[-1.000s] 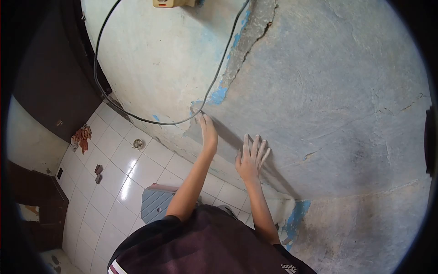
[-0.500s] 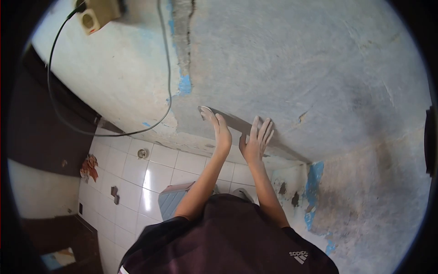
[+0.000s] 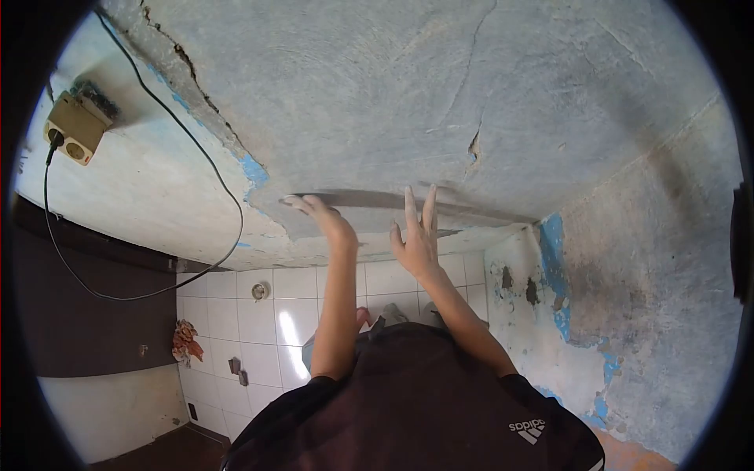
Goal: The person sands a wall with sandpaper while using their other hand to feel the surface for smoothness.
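Observation:
My left hand (image 3: 326, 220), whitish with dust on the fingers, is angled left against the lower part of the grey plastered wall (image 3: 353, 102). Its fingers are stretched out over the left end of a long, narrow dark strip (image 3: 369, 198) that runs along the wall. Farther right, my right hand (image 3: 418, 242) has its dusty fingers spread and pointing up, with the tips overlapping that same strip. Whether the strip is a loose piece or part of the wall, I cannot tell. A crack and a small hole (image 3: 473, 147) mark the plaster above the right hand.
A black cable (image 3: 188, 118) loops from a socket box (image 3: 78, 129) on the left wall. On the white tiled floor (image 3: 298, 286) are a small round dish (image 3: 260, 290), a crumpled reddish-brown bundle (image 3: 186, 343) and small dark blocks (image 3: 238, 369). Blue paint (image 3: 552, 243) peels near the right corner.
The view has turned and shifted, so the socket box and cable sit farther left and lower. Both hands appear farther left in view, still at the dark strip, and the right fingers have spread differently.

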The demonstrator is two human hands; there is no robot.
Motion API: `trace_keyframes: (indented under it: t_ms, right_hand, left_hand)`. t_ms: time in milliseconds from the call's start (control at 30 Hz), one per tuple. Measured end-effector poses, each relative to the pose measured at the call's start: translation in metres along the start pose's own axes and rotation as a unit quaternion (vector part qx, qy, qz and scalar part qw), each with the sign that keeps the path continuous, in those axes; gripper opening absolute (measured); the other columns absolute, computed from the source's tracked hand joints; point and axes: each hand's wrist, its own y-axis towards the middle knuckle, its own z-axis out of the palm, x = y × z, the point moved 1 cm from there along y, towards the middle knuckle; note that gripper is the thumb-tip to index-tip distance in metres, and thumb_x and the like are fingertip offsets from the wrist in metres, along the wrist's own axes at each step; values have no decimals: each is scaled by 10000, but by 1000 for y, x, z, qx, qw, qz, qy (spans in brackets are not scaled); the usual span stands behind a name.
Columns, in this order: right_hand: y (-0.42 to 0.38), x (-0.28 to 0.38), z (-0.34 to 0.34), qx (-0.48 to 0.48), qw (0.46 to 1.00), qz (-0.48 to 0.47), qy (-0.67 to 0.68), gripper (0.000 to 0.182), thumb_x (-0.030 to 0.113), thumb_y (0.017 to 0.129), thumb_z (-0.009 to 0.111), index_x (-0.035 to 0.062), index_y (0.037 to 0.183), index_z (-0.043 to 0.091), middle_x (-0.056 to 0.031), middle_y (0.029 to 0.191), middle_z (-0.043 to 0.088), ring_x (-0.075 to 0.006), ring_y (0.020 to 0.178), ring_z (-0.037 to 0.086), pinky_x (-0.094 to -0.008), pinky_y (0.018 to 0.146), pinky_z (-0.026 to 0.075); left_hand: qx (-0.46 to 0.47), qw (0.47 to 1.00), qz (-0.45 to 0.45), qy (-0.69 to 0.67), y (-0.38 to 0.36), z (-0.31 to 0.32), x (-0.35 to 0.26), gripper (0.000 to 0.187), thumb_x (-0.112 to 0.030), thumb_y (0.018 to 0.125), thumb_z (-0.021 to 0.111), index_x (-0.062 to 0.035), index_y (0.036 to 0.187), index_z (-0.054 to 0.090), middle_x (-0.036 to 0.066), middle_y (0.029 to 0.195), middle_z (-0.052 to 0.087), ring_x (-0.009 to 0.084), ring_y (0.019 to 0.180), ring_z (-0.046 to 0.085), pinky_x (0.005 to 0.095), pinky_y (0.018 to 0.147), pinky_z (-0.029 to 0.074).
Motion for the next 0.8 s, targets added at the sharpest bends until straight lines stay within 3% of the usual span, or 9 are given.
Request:
trace_keyframes:
  t_ms: [33, 100, 167, 267, 367, 433, 600, 700, 800]
  right_hand:
    - [-3, 0, 0, 8, 1000, 4, -6, 845, 165, 893, 671, 69, 1612, 237, -425, 1593, 38, -597, 1455, 210, -617, 1151, 309]
    - [-8, 2, 7, -4, 995, 32, 90, 832, 196, 910, 672, 62, 1609, 241, -398, 1605, 75, -566, 1465, 231, -583, 1161, 313]
    - [-9, -4, 13, -14, 982, 55, 181, 822, 226, 927, 674, 56, 1607, 246, -371, 1617, 112, -535, 1475, 252, -548, 1170, 318]
    - [-7, 0, 14, 94, 844, 209, 484, 731, 352, 1003, 622, 5, 1569, 317, -216, 1565, 397, -336, 1450, 397, -419, 1162, 347]
    - [12, 17, 11, 157, 819, 184, 521, 688, 345, 999, 625, -17, 1529, 377, -216, 1500, 474, -300, 1365, 497, -383, 1113, 402]
    - [26, 28, 15, 168, 821, 207, 505, 655, 347, 1000, 625, -20, 1500, 415, -210, 1461, 511, -272, 1318, 531, -366, 1086, 423]
    - [43, 31, 31, 185, 818, 228, 495, 564, 362, 1002, 620, -31, 1396, 529, -192, 1290, 630, -224, 1177, 609, -340, 1006, 473]
    - [35, 21, 40, 207, 794, 245, 516, 468, 356, 1019, 596, -29, 1285, 611, -112, 1114, 683, -193, 1010, 627, -331, 901, 493]
    - [29, 6, 27, 171, 770, 307, 532, 387, 322, 1034, 577, -24, 1193, 645, -79, 984, 673, -178, 866, 593, -335, 805, 484]
  left_hand:
    - [3, 1000, 2, 4, -12, 4, 2, 734, -456, 1119, 309, -83, 1640, -51, 119, 1665, 187, 227, 1466, 246, 346, 1204, 190]
    - [98, 994, 11, 35, -34, 4, 5, 726, -445, 1118, 344, -71, 1647, 17, 89, 1476, 399, 178, 1290, 368, 324, 1150, 253]
    - [120, 990, -71, 8, -36, -4, 18, 694, -409, 1122, 351, -59, 1647, 62, 52, 1372, 424, 155, 1171, 389, 288, 1099, 285]
    - [161, 985, 30, 59, -32, -14, 34, 671, -355, 1128, 344, -59, 1646, 36, 30, 1382, 414, 147, 1158, 384, 268, 1073, 291]
    - [199, 972, 74, 98, -39, -11, 26, 652, -287, 1126, 342, -44, 1641, 25, 88, 1515, 369, 209, 1323, 380, 293, 1147, 259]
    - [234, 950, 147, 142, -45, -8, 23, 628, -243, 1121, 290, 7, 1617, -3, 206, 1700, -63, 324, 1572, -74, 420, 1266, 8]
    - [292, 910, 204, 212, -47, -13, 39, 660, -197, 1074, 386, 30, 1612, 79, 245, 1693, -12, 383, 1569, -32, 464, 1262, 35]
    - [330, 885, 210, 254, -59, -25, 36, 676, -183, 1052, 420, 30, 1611, 105, 253, 1692, 6, 396, 1568, -18, 474, 1261, 49]
    - [352, 887, 168, 249, -70, -29, 19, 792, -91, 913, 523, -15, 1620, 174, 253, 1689, 76, 398, 1569, 40, 467, 1255, 113]
